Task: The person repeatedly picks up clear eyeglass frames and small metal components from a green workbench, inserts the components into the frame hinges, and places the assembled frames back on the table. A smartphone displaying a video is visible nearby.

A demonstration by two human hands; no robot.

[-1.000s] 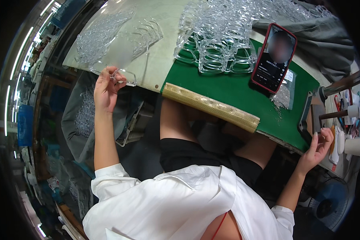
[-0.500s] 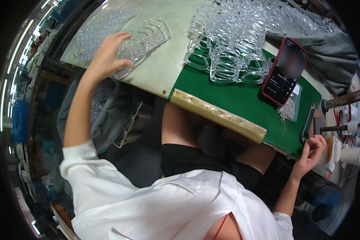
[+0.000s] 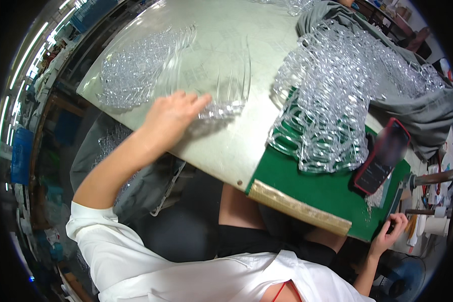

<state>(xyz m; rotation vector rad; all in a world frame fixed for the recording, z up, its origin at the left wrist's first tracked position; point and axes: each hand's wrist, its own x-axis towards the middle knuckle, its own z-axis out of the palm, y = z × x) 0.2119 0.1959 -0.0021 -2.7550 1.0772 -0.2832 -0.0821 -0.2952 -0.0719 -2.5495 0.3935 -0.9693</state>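
On the pale tabletop, my left hand [image 3: 172, 120] is closed at the near end of a row of clear plastic eyeglass frames [image 3: 226, 108]. Their long thin temples stand up away from me, partly smeared by motion; the palm hides the grip. Left of it lies a larger bunch of clear eyeglass frames [image 3: 131, 70]. My right hand [image 3: 390, 232] rests at the right edge of the green mat [image 3: 317, 201], beside a dark metal bracket. Its fingers are loosely bent and apart, with nothing visible in them.
A big heap of clear frames [image 3: 332, 110] covers the mat's far part, against grey cloth [image 3: 412, 121]. A red-cased phone [image 3: 382, 156] leans beside it, near a small bag of tiny clear bits [image 3: 375, 199]. A gold strip [image 3: 297, 207] lines the near edge. A fan [image 3: 402, 277] stands lower right.
My left hand has come down and closed on the row of frames, which now sits further right, apart from the bunch. The view has swung left. My right hand stays by the bracket.
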